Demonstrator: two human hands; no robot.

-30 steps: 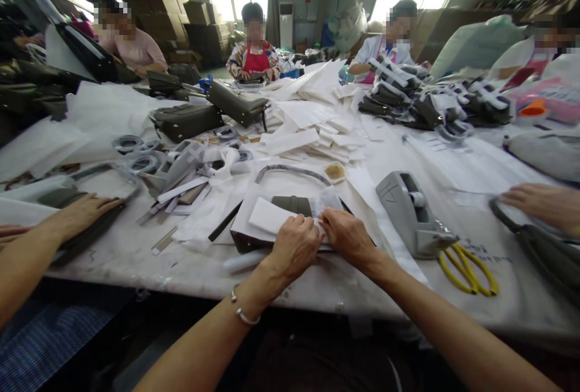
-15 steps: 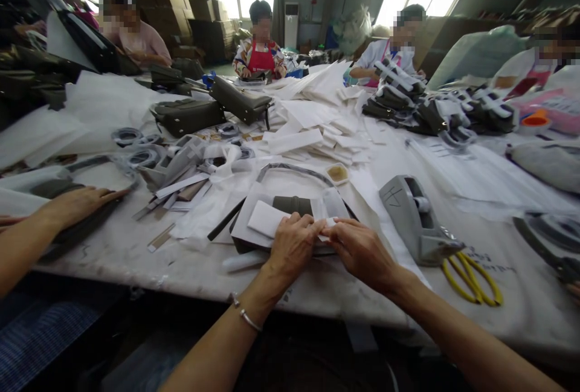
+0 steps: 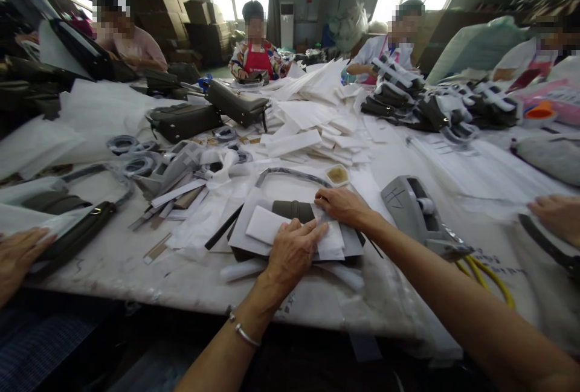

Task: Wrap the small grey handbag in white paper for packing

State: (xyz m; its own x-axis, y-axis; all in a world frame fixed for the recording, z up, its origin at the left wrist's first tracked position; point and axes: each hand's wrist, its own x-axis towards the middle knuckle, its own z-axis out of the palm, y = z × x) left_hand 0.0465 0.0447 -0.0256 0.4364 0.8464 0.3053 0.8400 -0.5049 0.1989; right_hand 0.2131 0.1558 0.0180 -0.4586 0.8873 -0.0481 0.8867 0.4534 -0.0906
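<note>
Olive handbag (image 3: pixel 290 209) wrapped in white paper (image 3: pixel 267 224) | left hand (image 3: pixel 292 252) flat on paper, fingers spread | right hand (image 3: pixel 341 205) pressing bag top, fingers extended | small tray (image 3: pixel 337 174): tan contents | tape dispenser (image 3: pixel 419 217) beside

matt olive leather bag (image 3: pixel 292 209), white paper wrap (image 3: pixel 267 224)

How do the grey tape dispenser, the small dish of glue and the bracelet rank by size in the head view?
1. Tape dispenser, clearly largest.
2. Dish of glue and bracelet look about alike; the bracelet sits nearer the camera, so their order is unsure.
</note>
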